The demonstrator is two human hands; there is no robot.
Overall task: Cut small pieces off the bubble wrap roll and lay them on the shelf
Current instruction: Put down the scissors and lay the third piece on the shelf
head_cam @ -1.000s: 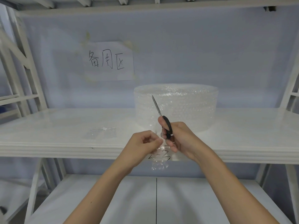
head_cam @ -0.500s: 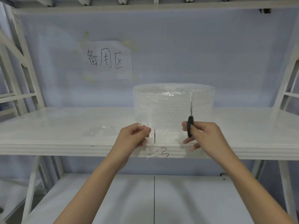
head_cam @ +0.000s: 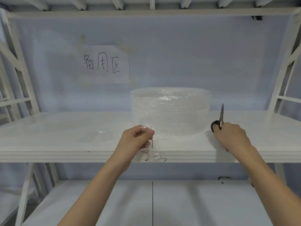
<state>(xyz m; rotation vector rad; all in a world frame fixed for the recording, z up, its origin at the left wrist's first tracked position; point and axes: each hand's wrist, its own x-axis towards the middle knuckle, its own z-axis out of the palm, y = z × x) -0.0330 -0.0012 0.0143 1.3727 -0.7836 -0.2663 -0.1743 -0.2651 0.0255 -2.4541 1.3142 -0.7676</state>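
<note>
Clear wrap: 1 roll (head_cam: 171, 111), 2 cut pcs (head_cam: 96, 136).

Items I log from my remote station: paper sign (head_cam: 106, 64), handwritten black characters, taped on the pale back wall (head_cam: 195, 54); handwritten black marking (head_cam: 154, 157) (partly obscured); small dark object (head_cam: 224, 178) on the lower level's rear right edge.

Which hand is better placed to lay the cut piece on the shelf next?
Probably the left hand: it pinches the small clear bubble wrap piece right over the white shelf's front edge. The right hand grips the black-handled scissors, blades pointing up, beside the clear bubble wrap roll.
</note>
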